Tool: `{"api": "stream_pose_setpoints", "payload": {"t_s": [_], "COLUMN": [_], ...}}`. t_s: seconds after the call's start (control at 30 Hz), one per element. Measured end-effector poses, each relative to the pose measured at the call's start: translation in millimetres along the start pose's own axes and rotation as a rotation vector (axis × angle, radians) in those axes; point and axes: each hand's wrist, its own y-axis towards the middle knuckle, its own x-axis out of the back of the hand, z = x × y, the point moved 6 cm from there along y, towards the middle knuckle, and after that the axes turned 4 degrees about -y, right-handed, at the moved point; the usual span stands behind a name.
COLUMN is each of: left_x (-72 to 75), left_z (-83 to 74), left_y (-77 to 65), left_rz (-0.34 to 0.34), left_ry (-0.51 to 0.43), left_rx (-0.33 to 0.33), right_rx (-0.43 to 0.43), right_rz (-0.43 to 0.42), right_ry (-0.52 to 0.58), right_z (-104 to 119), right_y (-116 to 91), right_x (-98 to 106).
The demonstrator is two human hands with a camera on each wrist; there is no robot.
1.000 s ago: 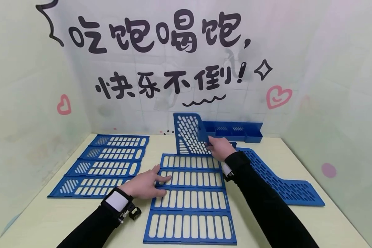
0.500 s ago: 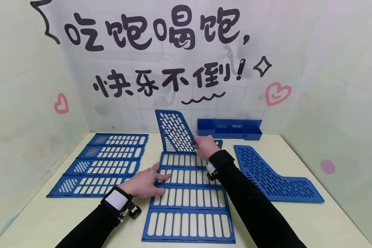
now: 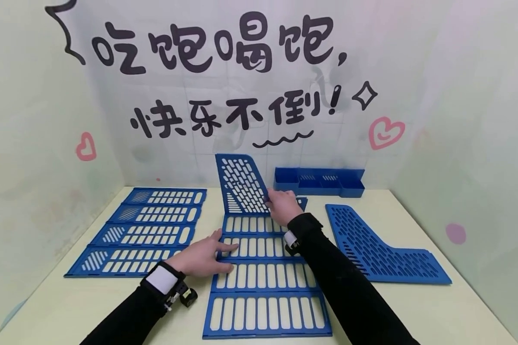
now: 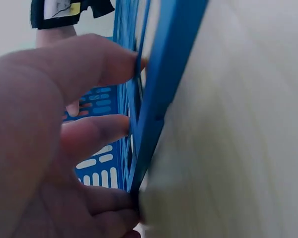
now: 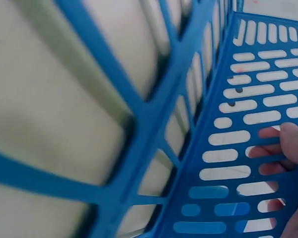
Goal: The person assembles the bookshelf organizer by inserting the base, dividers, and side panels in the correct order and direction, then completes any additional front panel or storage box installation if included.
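Observation:
In the head view my right hand (image 3: 285, 206) pinches the front edge of a blue perforated side panel (image 3: 243, 184), which stands upright at the far end of a flat slatted panel (image 3: 265, 292). In the right wrist view, thumb and fingers (image 5: 293, 144) lie on opposite faces of that upright panel, its foot meeting the slats. Whether the two parts are joined I cannot tell. My left hand (image 3: 200, 256) rests on the slatted panel's left edge with fingers spread. The left wrist view has its fingertips touching the edge strip (image 4: 161, 94) from above.
Another flat blue panel (image 3: 134, 237), with rows of slots, lies on the left of the table. An L-shaped perforated panel (image 3: 386, 247) lies on the right. A blue compartment tray (image 3: 319, 189) stands by the back wall.
My right hand has carried the upright panel leftward, onto the far end of the slatted panel. Over the last half second both hands stay almost still.

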Motion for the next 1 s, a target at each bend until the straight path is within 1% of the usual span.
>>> {"api": "stream_pose_setpoints", "payload": {"t_s": [0.07, 0.13, 0.23, 0.3, 0.37, 0.43, 0.53, 0.63, 0.77, 0.87, 1.0], "left_x": [-0.7, -0.8, 0.6, 1.5, 2.7, 3.3, 3.4, 3.2, 3.7, 3.0, 0.1], "left_z": [0.9, 1.6, 3.8, 5.5, 6.2, 6.0, 5.1, 2.6, 2.0, 2.9, 3.6], "left_y": [-0.5, -1.1, -2.0, -3.2, -4.1, -4.5, -4.0, -1.3, 0.9, 0.4, -1.7], "left_rz": [0.012, 0.02, 0.012, 0.008, 0.016, 0.037, 0.073, 0.09, 0.084, 0.083, 0.084], "left_ry": [-0.03, -0.06, -0.092, -0.102, -0.106, -0.102, -0.1, -0.086, -0.072, -0.083, -0.108], "left_rx": [-0.007, -0.009, 0.006, 0.009, 0.006, -0.004, -0.007, -0.018, -0.033, -0.03, -0.027], "right_rx": [0.0, 0.01, 0.023, 0.032, 0.034, 0.026, -0.012, -0.063, -0.145, -0.222, -0.32], "right_rz": [0.008, 0.011, -0.007, -0.067, -0.148, -0.211, -0.231, -0.21, -0.149, -0.053, 0.082], "right_ry": [0.004, 0.045, 0.191, 0.276, 0.327, 0.334, 0.348, 0.327, 0.234, 0.16, 0.072], "right_z": [-2, -5, -11, -16, -22, -31, -52, -81, -125, -157, -192], "right_y": [0, 0, -3, -9, -20, -34, -62, -95, -132, -152, -167], "right_x": [-1, 0, 7, 17, 32, 48, 67, 78, 79, 78, 78]}}
